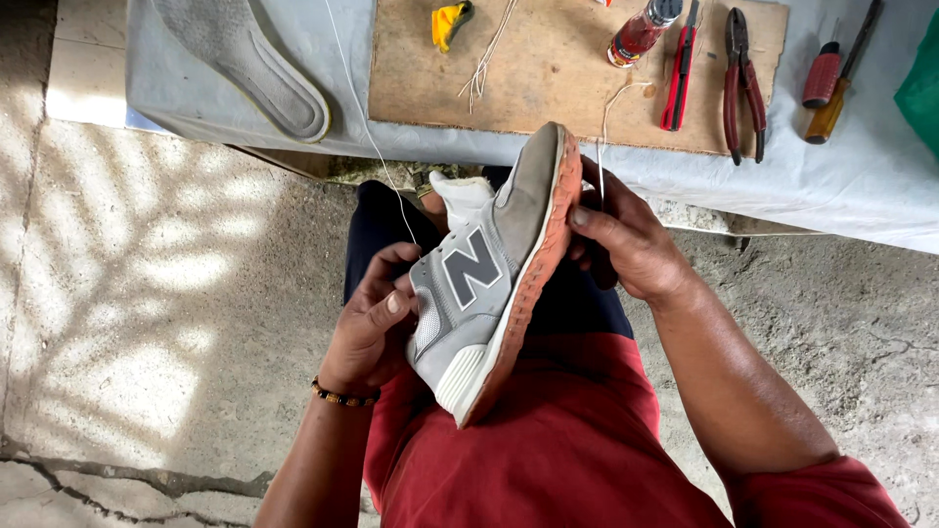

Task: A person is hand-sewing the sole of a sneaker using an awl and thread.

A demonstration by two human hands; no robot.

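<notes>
Hands meet around a grey sneaker (489,284) held over the person's lap, above red clothing and dark trousers. The shoe lies on its side, toe end pointing away toward the table, heel toward the body, with its orange sole (523,293) turned to the right. The left hand (377,323) sits at the shoe's left side, fingers curled against the grey upper near the collar, thumb pressed on the mesh; a beaded bracelet (342,396) circles that wrist. The right hand (626,244) lies on the far side of the sole, fingers wrapped over the orange edge near the toe, so the shoe is clamped between both hands. A thin white thread (377,147) runs from the left fingers up over the table, and another strand (602,161) rises beside the right fingers; whether those fingers pinch it cannot be told.

Beyond the knees stands a low table under a pale cloth (861,196). On it lies a brown board (558,68) carrying a yellow object (448,22), loose threads, a small bottle of red liquid (638,34) and a red utility knife (678,73). Red-handled pliers (741,88) lie at the board's right edge, two screwdrivers (831,83) lie on the cloth farther right, and a grey insole (249,59) lies at the far left
</notes>
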